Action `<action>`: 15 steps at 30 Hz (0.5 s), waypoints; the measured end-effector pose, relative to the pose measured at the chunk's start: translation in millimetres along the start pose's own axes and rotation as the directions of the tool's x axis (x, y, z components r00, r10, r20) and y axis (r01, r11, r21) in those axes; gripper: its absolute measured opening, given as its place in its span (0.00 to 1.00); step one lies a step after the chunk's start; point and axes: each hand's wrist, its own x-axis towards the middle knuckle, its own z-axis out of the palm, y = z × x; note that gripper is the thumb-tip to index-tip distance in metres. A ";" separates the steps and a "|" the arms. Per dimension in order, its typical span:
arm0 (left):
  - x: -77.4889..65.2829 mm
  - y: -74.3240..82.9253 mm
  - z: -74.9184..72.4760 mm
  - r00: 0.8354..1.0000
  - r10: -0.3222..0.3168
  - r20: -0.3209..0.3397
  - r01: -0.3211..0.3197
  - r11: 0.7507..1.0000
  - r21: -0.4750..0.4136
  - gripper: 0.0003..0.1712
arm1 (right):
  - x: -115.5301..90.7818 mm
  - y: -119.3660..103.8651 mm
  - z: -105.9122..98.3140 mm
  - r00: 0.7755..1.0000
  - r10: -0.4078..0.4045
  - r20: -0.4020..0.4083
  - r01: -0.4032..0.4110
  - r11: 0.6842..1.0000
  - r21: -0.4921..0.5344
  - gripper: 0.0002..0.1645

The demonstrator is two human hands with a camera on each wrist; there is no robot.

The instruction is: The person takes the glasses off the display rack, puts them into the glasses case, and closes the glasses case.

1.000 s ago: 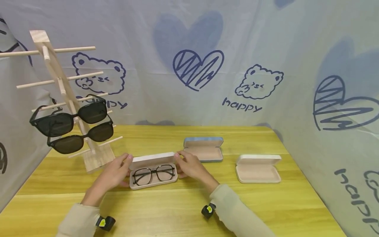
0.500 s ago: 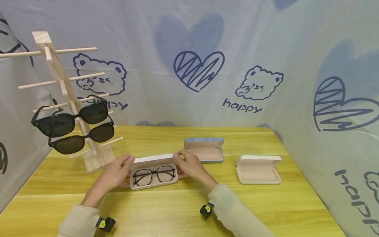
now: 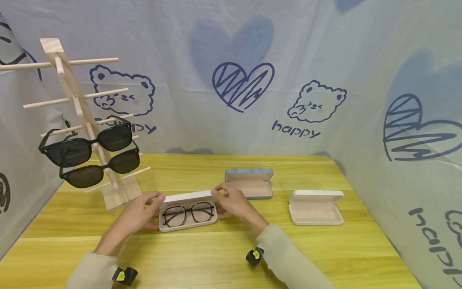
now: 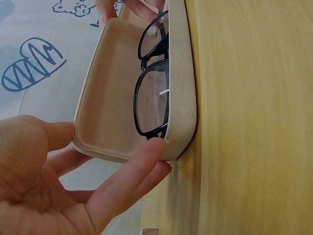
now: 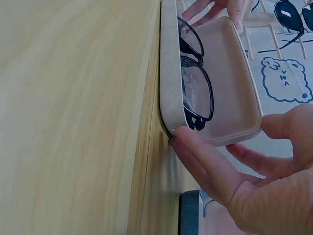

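A pale eyeglass case [image 3: 187,196] stands part open on the table in the head view, its lid tilted over the base. Black-framed eyeglasses [image 3: 188,210] with clear lenses lie inside, temples folded behind the lenses. At the case's left end, my left hand [image 3: 138,213] holds it, thumb on the lid's edge and fingers at the base corner [image 4: 182,107]. My right hand [image 3: 234,202] grips the right end the same way; in the right wrist view its thumb [image 5: 276,126] presses the lid corner while other fingers touch the base and the lid's back.
A wooden display rack [image 3: 77,106] at the left bears two pairs of dark sunglasses [image 3: 70,151]. Behind my right hand stands an open blue eyeglass case [image 3: 252,188]. Farther right is an open white case [image 3: 315,212]. Printed cloth [image 3: 187,120] hangs behind and beside the table [image 3: 202,261].
The lid of the pale case has come down a little toward the eyeglasses, both hands staying on its ends and lowering slightly with it. The base and the other cases stay in place.
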 end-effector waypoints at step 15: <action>2.1 -0.6 -4.5 0.999 -0.005 0.050 0.006 1.000 -0.029 0.40 | -0.8 -1.0 -1.3 0.999 -0.035 0.011 0.035 0.998 -0.044 0.27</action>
